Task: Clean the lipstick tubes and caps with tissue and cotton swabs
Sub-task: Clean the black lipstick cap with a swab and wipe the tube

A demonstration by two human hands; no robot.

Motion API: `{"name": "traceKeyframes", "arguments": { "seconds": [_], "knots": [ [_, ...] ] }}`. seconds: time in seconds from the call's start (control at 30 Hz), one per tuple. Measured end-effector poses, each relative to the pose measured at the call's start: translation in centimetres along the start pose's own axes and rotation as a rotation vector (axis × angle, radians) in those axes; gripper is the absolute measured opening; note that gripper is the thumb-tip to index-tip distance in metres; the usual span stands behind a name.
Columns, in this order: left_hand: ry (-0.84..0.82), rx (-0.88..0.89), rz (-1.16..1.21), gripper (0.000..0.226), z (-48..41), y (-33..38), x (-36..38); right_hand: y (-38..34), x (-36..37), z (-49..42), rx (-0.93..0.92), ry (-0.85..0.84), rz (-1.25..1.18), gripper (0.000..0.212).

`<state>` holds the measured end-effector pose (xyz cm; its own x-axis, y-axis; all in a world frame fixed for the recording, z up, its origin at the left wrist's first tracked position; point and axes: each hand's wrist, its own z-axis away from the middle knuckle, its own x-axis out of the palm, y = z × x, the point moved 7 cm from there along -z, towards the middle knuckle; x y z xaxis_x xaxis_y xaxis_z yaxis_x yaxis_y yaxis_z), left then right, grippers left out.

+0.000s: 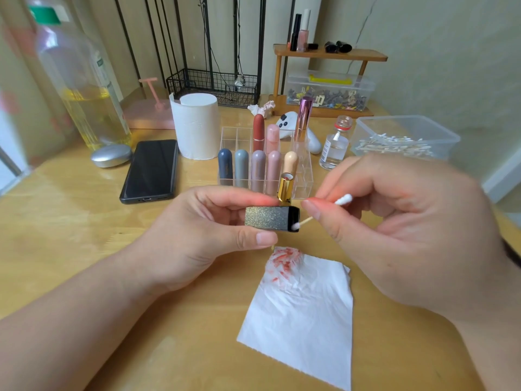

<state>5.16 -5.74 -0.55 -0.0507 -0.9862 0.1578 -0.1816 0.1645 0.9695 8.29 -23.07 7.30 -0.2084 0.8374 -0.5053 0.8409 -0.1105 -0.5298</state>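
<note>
Cap [267, 218] in left hand [197, 235], swab [343, 199] in right hand [394, 221]

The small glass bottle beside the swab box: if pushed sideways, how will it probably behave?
The small glass bottle stands upright and narrow, so it may tip. Its mouth seems uncapped, so the clear liquid could spill. Being glass, it is probably fragile.

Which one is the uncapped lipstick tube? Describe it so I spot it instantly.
Find the clear acrylic organizer in the middle of the table. At its front edge, just behind the left hand, a gold lipstick tube stands upright. Unlike the rounded pastel capped lipsticks beside it, it is shiny metal with an open top.
</note>
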Motion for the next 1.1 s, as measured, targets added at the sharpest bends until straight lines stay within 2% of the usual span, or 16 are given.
{"name": "traceKeyframes", "arguments": {
  "seconds": [0.27, 0.5, 0.77, 0.87, 1.0, 1.1],
  "knots": [
    [-0.013, -0.011, -0.023, 0.046, -0.1, 0.0, 0.0, -0.7, -0.6, -0.1, -0.045, 0.049, 0.107, 0.018],
    [-0.045, -0.003, -0.009, 0.038, 0.0, 0.1, 0.6, -0.4, 0.0, 0.0, 0.017, -0.064, 0.004, 0.019],
    [-0.100, -0.002, 0.040, 0.039, 0.1, 0.1, 0.7, -0.4, -0.6, -0.2, 0.025, 0.005, 0.022, 0.018],
    [-0.124, 0.020, 0.072, 0.040, 0.1, 0.1, 0.8, -0.3, -0.4, -0.1, 0.116, 0.000, -0.155, 0.019],
    [-0.040, 0.014, 0.089, 0.047, 0.0, 0.1, -0.1, 0.5, -1.1, -0.5, 0.264, 0.158, -0.487, 0.023],
    [-0.153, 0.047, 0.183, 0.038, 0.1, 0.8, 0.8, 1.4, -1.2, -0.8, 0.374, 0.253, -0.802, 0.021]
  ]
}}
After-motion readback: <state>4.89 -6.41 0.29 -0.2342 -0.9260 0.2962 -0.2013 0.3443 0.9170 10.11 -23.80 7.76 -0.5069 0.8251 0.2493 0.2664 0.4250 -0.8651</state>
